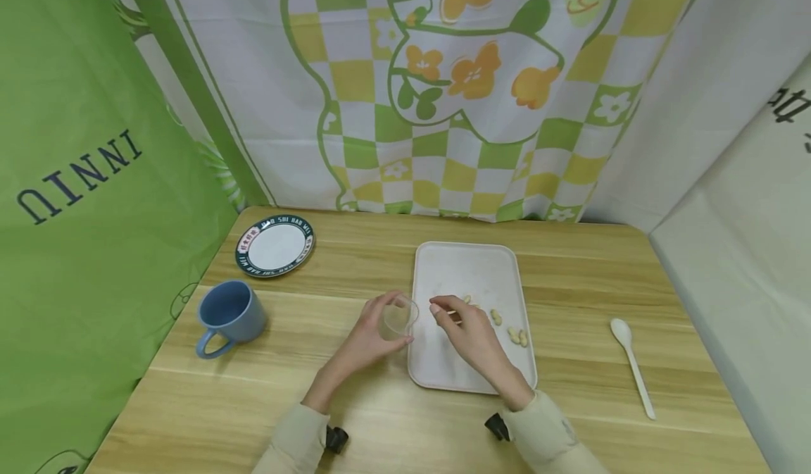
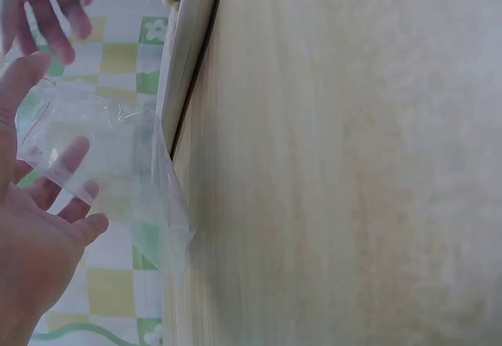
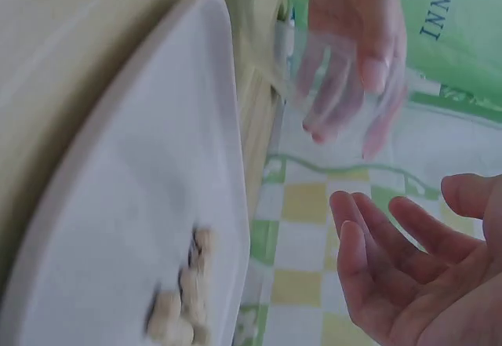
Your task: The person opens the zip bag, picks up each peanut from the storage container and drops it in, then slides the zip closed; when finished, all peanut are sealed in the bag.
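Observation:
A clear plastic bag (image 1: 398,316) is held by my left hand (image 1: 374,329) at the tray's left edge. In the left wrist view the thin bag (image 2: 118,138) hangs from between the thumb and the fingers, its mouth spread. My right hand (image 1: 472,337) hovers over the tray beside the bag, fingers loosely bent. Its palm side in the right wrist view shows nothing held by the right hand (image 3: 427,271). Several unshelled peanuts (image 1: 496,317) lie on the white tray (image 1: 465,266); some are partly hidden behind the right hand.
A blue mug (image 1: 243,319) stands on the left of the wooden table (image 1: 342,263), with a green-rimmed plate (image 1: 275,246) behind it. On the right lies a white spoon (image 1: 633,368). Curtains (image 1: 456,157) close off the back and sides.

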`<action>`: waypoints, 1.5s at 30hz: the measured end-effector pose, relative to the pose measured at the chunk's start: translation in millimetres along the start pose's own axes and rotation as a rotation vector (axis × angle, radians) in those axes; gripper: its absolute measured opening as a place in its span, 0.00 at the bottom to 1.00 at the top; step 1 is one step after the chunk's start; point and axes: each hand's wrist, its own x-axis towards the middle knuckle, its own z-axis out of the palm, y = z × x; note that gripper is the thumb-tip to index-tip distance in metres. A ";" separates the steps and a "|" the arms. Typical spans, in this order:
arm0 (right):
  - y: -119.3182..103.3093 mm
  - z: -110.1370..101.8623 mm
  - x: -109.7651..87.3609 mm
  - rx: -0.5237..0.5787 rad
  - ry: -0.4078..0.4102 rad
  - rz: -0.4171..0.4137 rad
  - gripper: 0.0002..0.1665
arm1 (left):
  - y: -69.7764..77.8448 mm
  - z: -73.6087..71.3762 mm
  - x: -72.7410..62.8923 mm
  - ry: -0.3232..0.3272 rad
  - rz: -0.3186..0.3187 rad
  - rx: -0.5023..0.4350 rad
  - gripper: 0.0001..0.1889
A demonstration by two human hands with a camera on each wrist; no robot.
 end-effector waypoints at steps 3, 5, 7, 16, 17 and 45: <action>8.1 -9.8 4.1 -0.016 0.009 0.005 0.16 | -0.6 -2.8 0.2 0.000 -0.018 -0.020 0.45; 16.8 -17.6 8.8 -0.046 0.020 -0.003 0.16 | -1.3 -4.2 0.4 -0.006 -0.027 -0.025 0.45; 27.7 -26.0 13.9 -0.083 0.038 -0.022 0.15 | -1.6 -5.4 0.5 -0.014 -0.042 -0.025 0.45; 71.6 -55.4 27.3 -0.290 0.025 -0.052 0.11 | -4.1 -7.8 -1.7 -0.046 -0.075 -0.034 0.45; 74.8 -57.5 27.6 -0.313 0.015 -0.037 0.12 | -4.4 -7.5 -2.1 -0.048 -0.077 -0.033 0.45; 96.4 -57.9 31.3 -0.450 -0.067 0.113 0.12 | -19.5 -3.9 2.9 -0.079 -0.112 -0.046 0.44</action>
